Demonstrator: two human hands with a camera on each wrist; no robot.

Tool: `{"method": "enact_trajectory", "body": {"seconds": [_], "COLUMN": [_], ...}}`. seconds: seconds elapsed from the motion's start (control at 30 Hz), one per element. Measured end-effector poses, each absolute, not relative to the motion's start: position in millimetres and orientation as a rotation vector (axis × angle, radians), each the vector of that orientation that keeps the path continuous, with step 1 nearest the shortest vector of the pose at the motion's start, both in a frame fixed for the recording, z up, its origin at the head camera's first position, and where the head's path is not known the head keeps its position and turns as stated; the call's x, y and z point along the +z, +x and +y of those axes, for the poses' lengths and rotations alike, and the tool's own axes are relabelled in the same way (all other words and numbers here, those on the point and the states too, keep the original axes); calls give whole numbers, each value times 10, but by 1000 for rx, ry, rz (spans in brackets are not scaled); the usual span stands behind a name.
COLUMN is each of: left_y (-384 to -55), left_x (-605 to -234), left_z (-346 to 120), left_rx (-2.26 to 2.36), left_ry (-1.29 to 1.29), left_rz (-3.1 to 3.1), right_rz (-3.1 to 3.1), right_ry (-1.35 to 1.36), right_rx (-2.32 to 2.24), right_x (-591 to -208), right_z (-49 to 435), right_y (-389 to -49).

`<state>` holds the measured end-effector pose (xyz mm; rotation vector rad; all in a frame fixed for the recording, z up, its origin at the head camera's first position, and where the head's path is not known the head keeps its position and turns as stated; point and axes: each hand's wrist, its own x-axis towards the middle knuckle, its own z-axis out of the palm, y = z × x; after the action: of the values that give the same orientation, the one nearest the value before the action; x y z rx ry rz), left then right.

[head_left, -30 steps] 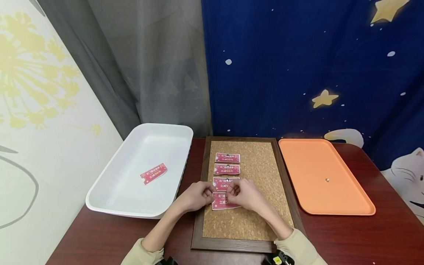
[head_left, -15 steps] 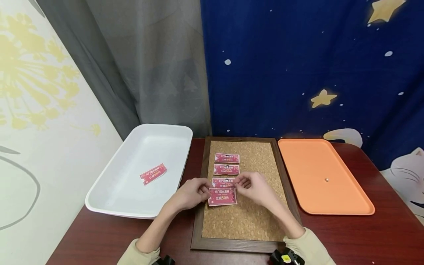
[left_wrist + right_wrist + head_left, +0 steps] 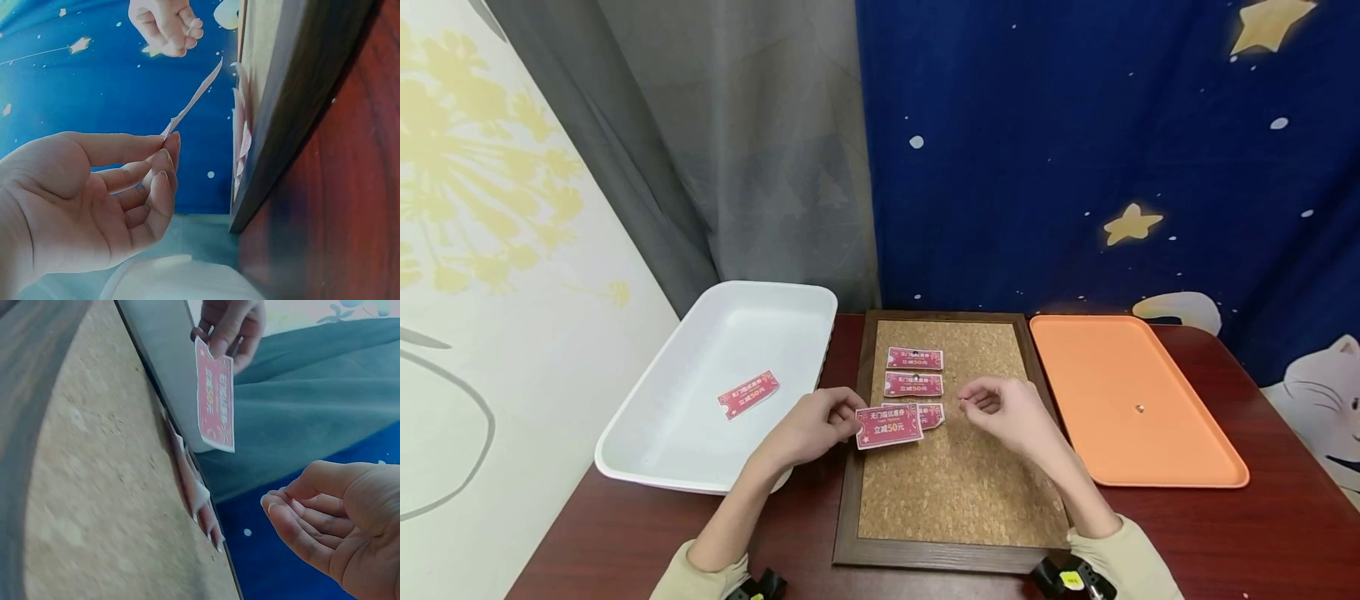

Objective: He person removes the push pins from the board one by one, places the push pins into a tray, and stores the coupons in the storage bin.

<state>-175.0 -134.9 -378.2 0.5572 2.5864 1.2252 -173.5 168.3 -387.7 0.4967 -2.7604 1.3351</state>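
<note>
My left hand [image 3: 811,427] pinches a red coupon [image 3: 889,427] by its left end, between thumb and fingers. The coupon is raised off the cork board [image 3: 955,492] and overlaps the lowest of three coupons there in the head view. Above that one lie a middle coupon [image 3: 913,385] and a top coupon [image 3: 914,359], each with a small dark tack head on it. To the right, over the board, my right hand [image 3: 1011,412] has thumb and index fingertips pinched together on something tiny, apparently a thumbtack, mostly hidden by the fingers.
At left stands a white bin [image 3: 647,450] with one loose coupon [image 3: 748,394] inside. An orange tray [image 3: 1120,367] at right holds a small tack [image 3: 1140,408]. The board's brown frame [image 3: 925,557] has a raised edge. Curtains hang behind the table.
The held coupon has come up off the board and moved left and up with my left hand. My right hand has drawn away from it to the right.
</note>
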Motion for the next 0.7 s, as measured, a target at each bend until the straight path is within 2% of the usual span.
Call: {"method": "enact_trajectory", "body": {"seconds": [0.7], "left_y": [-1840], "left_x": [-3529], "left_z": [-1807], "left_rx": [1433], "left_ry": [395], "left_rz": [2623], "right_rz": [-2729], "right_ry": [313], "right_rx": [1153], "right_x": [-3816], "right_z": [2304], "right_y": [-1686]}}
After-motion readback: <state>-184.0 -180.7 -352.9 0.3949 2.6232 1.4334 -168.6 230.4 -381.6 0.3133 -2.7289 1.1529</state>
